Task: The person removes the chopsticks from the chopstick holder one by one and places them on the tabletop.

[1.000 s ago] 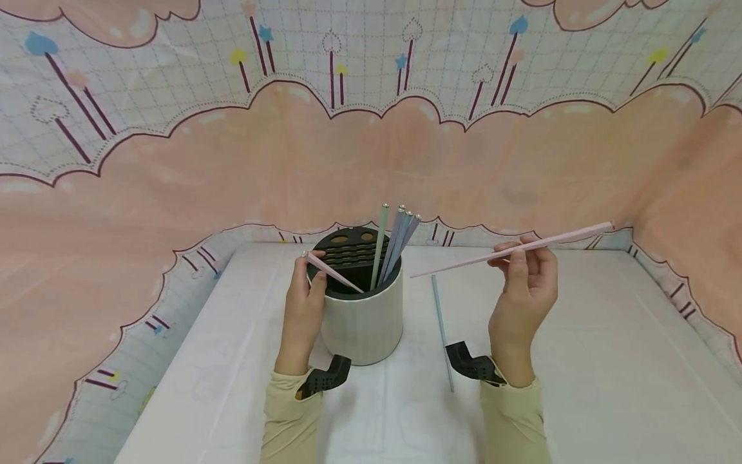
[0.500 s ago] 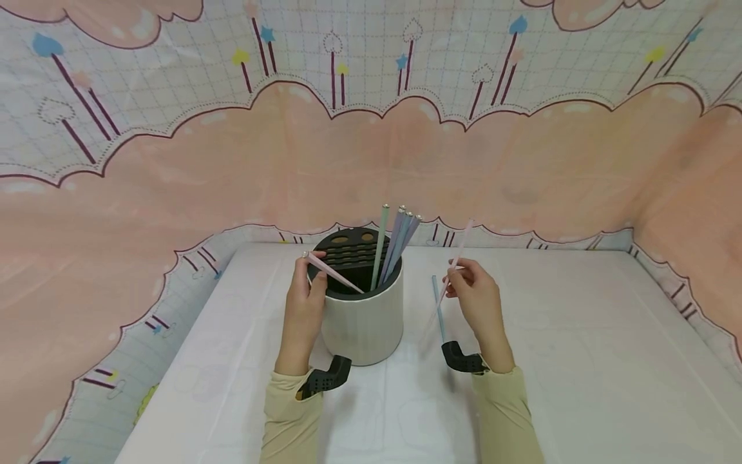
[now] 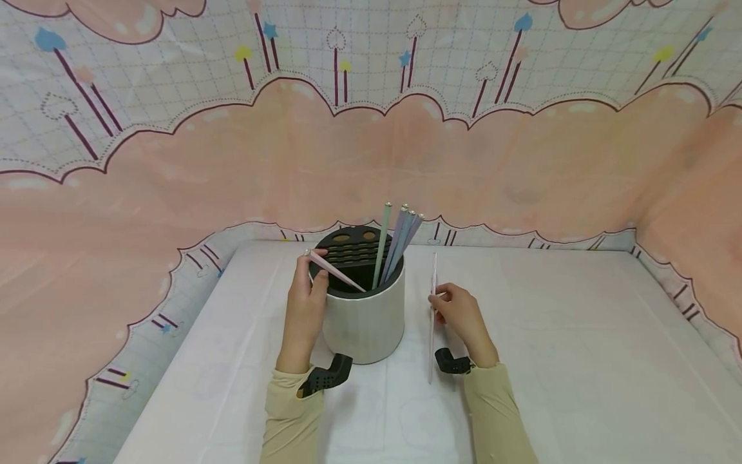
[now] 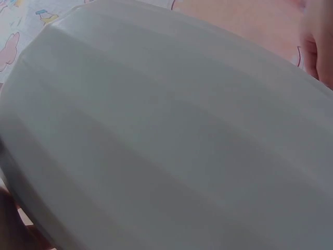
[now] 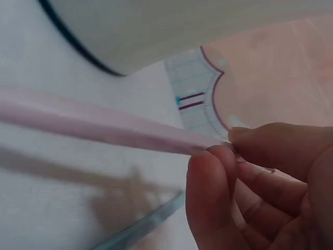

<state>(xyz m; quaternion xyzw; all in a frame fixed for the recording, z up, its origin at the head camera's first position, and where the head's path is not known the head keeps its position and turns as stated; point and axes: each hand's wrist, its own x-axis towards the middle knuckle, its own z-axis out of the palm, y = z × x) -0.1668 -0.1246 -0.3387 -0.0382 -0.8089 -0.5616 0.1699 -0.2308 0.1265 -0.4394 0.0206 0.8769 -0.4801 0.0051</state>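
A round off-white chopstick holder (image 3: 365, 332) with a black top stands on the table. My left hand (image 3: 303, 316) grips its left rim; in the left wrist view the holder's pale ribbed wall (image 4: 156, 125) hides most of that hand. A pink chopstick (image 3: 338, 270) leans in the holder by the left thumb, with a green chopstick (image 3: 380, 248) and several purple-blue chopsticks (image 3: 399, 241) at the right. To the right of the holder, my right hand (image 3: 464, 316) pinches another pink chopstick (image 5: 104, 122) between thumb and fingertips. Below it lies a blue chopstick (image 5: 145, 224), partly out of frame.
A white cloth (image 3: 580, 361) covers the table. Behind it hangs a peach and white patterned curtain (image 3: 435, 167), which also borders the left and right sides. The holder's black insert (image 3: 350, 254) has ridges and two round holes at the back.
My right hand has moved left and down toward the table, bringing the pink chopstick from a sideways slant to pointing away from me. The left hand keeps its grip on the holder.
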